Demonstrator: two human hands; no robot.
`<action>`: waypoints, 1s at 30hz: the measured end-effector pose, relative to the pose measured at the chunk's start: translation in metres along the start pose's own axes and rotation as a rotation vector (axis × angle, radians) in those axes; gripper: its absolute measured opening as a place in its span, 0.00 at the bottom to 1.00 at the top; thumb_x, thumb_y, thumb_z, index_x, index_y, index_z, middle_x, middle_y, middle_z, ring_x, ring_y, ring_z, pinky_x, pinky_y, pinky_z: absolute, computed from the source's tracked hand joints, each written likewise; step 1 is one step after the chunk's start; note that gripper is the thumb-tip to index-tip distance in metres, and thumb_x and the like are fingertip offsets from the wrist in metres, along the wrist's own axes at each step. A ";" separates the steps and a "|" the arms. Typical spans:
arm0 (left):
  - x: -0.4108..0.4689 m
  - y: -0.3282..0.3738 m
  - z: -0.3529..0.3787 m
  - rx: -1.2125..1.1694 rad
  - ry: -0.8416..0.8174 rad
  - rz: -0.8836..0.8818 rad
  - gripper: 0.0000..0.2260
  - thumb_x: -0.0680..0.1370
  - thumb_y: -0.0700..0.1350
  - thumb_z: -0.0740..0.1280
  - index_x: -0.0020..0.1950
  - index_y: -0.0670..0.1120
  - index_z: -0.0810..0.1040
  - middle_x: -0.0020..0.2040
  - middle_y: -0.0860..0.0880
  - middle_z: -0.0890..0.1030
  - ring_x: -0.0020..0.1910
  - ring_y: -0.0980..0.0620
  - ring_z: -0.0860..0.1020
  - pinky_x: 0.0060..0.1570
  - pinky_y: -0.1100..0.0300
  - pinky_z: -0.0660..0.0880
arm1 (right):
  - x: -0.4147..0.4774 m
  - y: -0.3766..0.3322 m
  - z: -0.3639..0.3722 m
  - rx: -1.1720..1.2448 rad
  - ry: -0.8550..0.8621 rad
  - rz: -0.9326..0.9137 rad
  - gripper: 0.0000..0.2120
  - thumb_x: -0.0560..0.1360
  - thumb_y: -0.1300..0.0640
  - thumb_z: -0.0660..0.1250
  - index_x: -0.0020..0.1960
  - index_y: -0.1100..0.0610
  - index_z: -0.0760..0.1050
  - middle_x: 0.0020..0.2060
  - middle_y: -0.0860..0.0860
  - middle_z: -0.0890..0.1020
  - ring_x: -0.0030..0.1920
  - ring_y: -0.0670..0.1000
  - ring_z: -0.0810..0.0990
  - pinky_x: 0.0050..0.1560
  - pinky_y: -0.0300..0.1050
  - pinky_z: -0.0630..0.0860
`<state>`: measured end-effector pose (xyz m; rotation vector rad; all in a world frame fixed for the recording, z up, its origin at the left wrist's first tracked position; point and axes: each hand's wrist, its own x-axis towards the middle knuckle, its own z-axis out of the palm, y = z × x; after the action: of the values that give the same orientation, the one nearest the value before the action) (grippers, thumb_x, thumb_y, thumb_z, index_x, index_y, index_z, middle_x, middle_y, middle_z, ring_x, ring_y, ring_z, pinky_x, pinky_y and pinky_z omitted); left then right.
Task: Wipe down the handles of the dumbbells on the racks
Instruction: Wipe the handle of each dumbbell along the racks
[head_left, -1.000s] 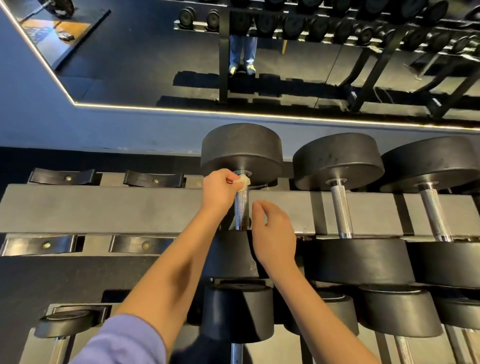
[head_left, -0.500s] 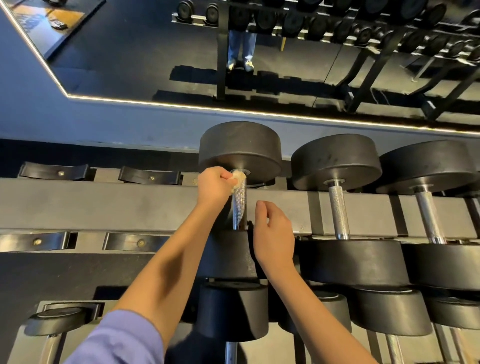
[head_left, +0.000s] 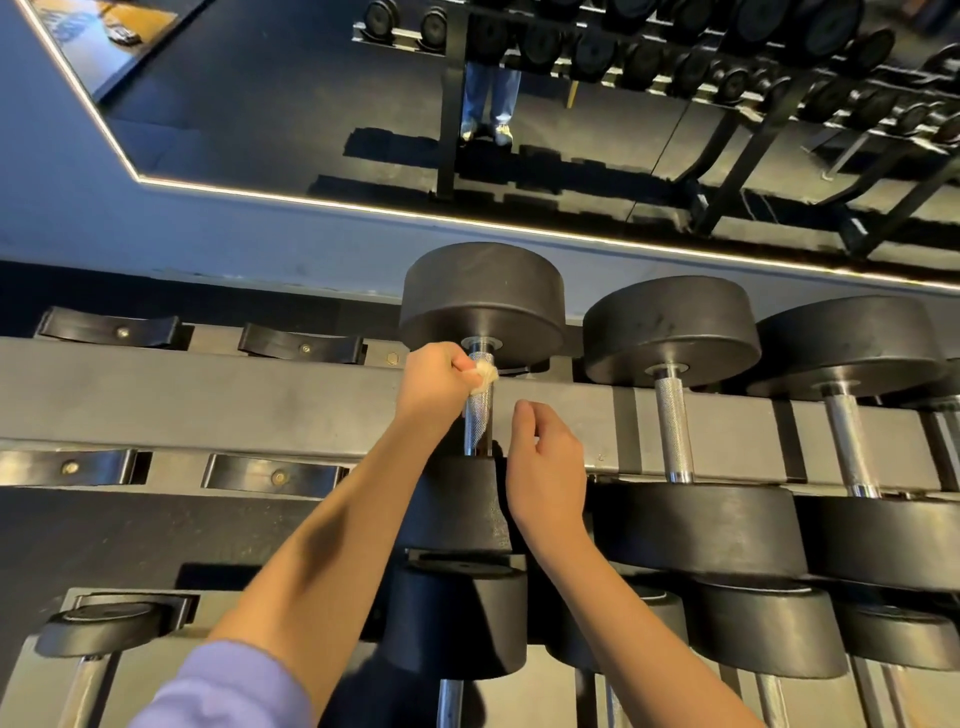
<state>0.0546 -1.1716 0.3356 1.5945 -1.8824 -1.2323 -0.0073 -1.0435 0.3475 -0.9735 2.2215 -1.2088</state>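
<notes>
Currently a small pale wad (head_left: 484, 375) is gripped in the curled fingers of the left hand (head_left: 434, 382) and pressed against the upper end of the knurled handle (head_left: 479, 421) of the leftmost dumbbell (head_left: 483, 301) on the rack (head_left: 208, 400) (just under the far head). The right hand (head_left: 548, 467) is held loosely curled with nothing in it, just beside the handle's lower end.
</notes>
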 end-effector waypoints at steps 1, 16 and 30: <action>0.001 0.001 0.000 0.002 0.003 -0.004 0.08 0.75 0.40 0.70 0.35 0.47 0.76 0.39 0.46 0.79 0.39 0.48 0.79 0.42 0.55 0.79 | 0.000 0.001 0.000 -0.002 0.005 0.003 0.14 0.81 0.50 0.54 0.48 0.52 0.76 0.39 0.45 0.77 0.40 0.42 0.75 0.37 0.35 0.68; -0.016 0.001 0.000 0.272 -0.198 -0.062 0.05 0.69 0.38 0.68 0.41 0.39 0.83 0.40 0.40 0.83 0.40 0.43 0.82 0.44 0.51 0.81 | 0.000 0.002 0.000 -0.058 0.032 0.008 0.13 0.81 0.50 0.54 0.46 0.52 0.75 0.38 0.46 0.77 0.39 0.43 0.74 0.36 0.39 0.66; -0.002 0.014 0.001 0.236 -0.128 -0.080 0.12 0.73 0.46 0.72 0.50 0.38 0.81 0.47 0.43 0.83 0.47 0.45 0.81 0.50 0.54 0.78 | 0.001 0.007 0.003 -0.090 0.065 -0.007 0.16 0.81 0.50 0.53 0.38 0.53 0.70 0.33 0.48 0.74 0.35 0.46 0.73 0.35 0.43 0.67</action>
<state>0.0463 -1.1696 0.3469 1.7632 -2.1310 -1.2077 -0.0084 -1.0439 0.3402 -0.9905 2.3430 -1.1671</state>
